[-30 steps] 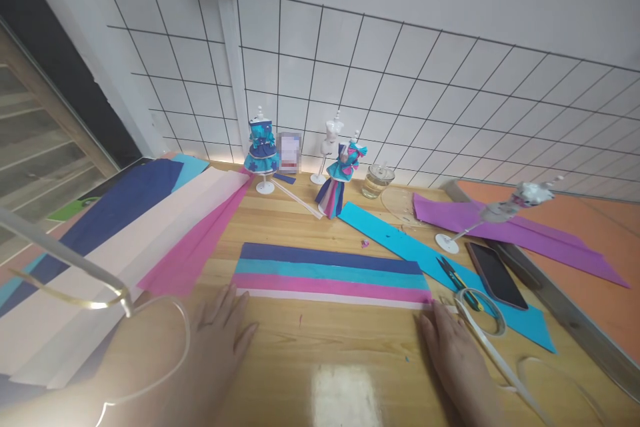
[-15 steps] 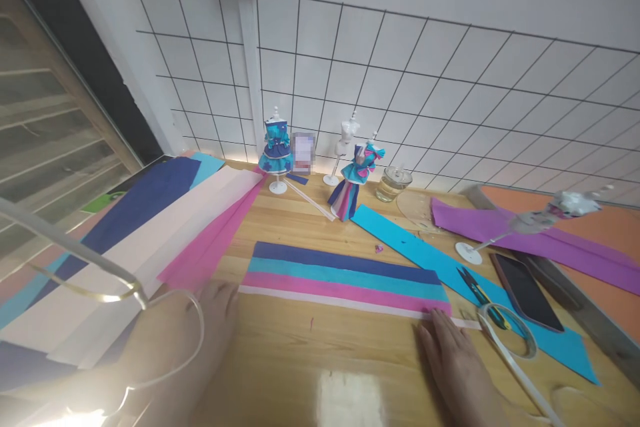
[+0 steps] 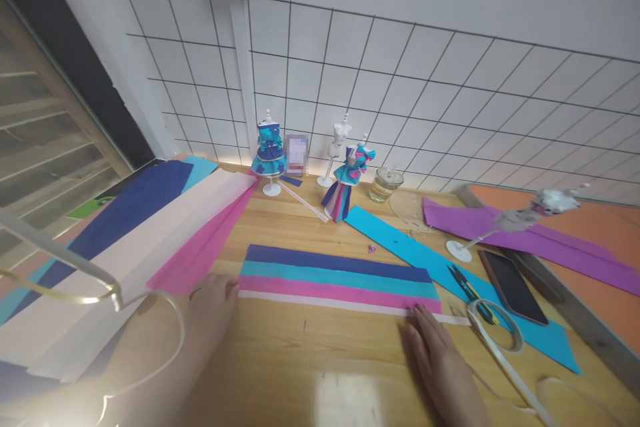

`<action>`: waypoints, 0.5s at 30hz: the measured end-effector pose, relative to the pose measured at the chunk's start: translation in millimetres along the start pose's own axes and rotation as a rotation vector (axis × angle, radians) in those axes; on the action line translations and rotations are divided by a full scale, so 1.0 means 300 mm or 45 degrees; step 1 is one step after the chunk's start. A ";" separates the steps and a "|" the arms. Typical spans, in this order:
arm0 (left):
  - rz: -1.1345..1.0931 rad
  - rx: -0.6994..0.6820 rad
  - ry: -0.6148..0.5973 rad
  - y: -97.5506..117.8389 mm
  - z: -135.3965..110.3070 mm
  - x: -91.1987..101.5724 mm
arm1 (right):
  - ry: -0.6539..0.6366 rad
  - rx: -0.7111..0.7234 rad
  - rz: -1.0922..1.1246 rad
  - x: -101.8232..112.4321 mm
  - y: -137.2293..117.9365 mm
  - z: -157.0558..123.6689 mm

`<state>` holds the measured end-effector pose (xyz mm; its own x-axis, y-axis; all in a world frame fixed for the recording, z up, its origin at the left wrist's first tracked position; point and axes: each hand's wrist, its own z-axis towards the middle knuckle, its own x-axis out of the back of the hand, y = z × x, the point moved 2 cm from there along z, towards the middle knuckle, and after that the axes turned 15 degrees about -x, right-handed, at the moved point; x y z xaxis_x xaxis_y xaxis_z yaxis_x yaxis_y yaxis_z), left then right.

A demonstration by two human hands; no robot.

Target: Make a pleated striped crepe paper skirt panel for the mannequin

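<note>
A stack of layered crepe paper strips [image 3: 340, 277], navy, cyan, pink and pale pink, lies flat on the wooden table [image 3: 310, 360]. My left hand [image 3: 213, 300] rests at the stack's left end, its fingertips touching the pale strip; the fingers look curled. My right hand [image 3: 435, 353] lies flat with fingers stretched out, its fingertips on the pale strip near the stack's right end. A white tape strip [image 3: 500, 357] trails beside my right hand.
Large paper sheets [image 3: 140, 240] fan out at the left. Three small dress mannequins [image 3: 345, 180] and a glass jar [image 3: 384, 185] stand by the grid wall. A cyan strip [image 3: 415, 250], snips [image 3: 465, 282], a phone [image 3: 510, 277], a tipped mannequin [image 3: 505, 223] and purple paper [image 3: 525, 240] lie at the right.
My left hand has moved up from the bare table to the left end of the strips. My right hand has slid slightly left along the pale strip.
</note>
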<state>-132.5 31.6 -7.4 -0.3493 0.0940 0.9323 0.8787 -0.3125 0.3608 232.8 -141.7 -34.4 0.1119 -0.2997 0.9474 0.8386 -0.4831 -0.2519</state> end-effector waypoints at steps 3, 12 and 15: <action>-0.016 0.011 -0.032 -0.007 0.007 -0.001 | 0.050 -0.036 0.020 0.041 0.074 0.047; 0.014 0.015 -0.059 0.003 0.010 0.012 | 0.136 -0.330 -0.391 0.132 0.322 0.345; 0.035 0.018 -0.060 0.006 0.010 0.015 | 0.035 -0.315 -0.498 0.112 0.304 0.392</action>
<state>-131.5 34.2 -2.5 -0.3096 0.1299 0.9420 0.8925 -0.3021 0.3350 375.9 -99.0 -2.2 -0.2044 -0.0764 0.9759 0.6621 -0.7451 0.0803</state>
